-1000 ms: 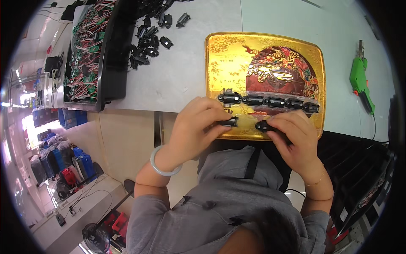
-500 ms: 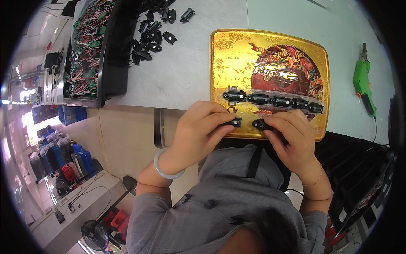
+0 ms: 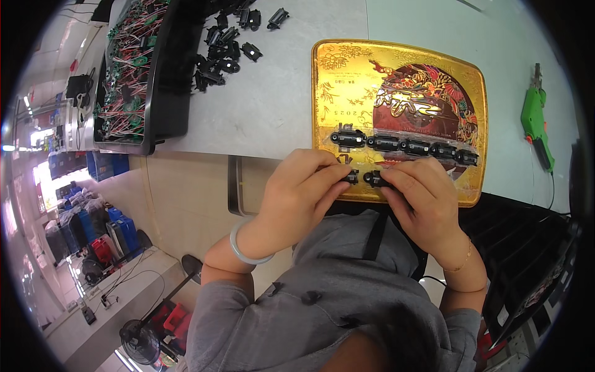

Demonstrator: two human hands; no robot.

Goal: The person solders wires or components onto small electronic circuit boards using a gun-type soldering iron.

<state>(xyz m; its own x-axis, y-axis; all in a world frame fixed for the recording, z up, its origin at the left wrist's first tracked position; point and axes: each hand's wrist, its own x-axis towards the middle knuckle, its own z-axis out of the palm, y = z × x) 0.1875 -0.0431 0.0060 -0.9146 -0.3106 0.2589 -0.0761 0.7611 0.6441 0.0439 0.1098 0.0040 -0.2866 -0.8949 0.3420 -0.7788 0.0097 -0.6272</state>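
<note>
A gold tin lid [image 3: 347, 68] with a dark red printed disc lies at the table's front edge. Across it runs a row of several black plastic housings [image 3: 383, 144] on a strip of clear film or tape. Below that row, my left hand [image 3: 300, 186] pinches a small black housing [image 3: 352, 178] between thumb and fingers. Facing it, my right hand [image 3: 427, 192] grips a second black housing [image 3: 374, 178]. A narrow gap separates the two held pieces, and my fingers cover most of both.
A black bin [image 3: 170, 105] full of green circuit boards and red-white wires stands at the left. Beside it lies a loose pile of black housings [image 3: 220, 53]. At the right rests a green glue gun [image 3: 534, 118] with its cord. A black crate [image 3: 520, 242] is below the table's right side.
My right hand has brought its housing slightly left, narrowing the gap to the one in my left hand. Both hands keep their hold. The whole view has shifted a little.
</note>
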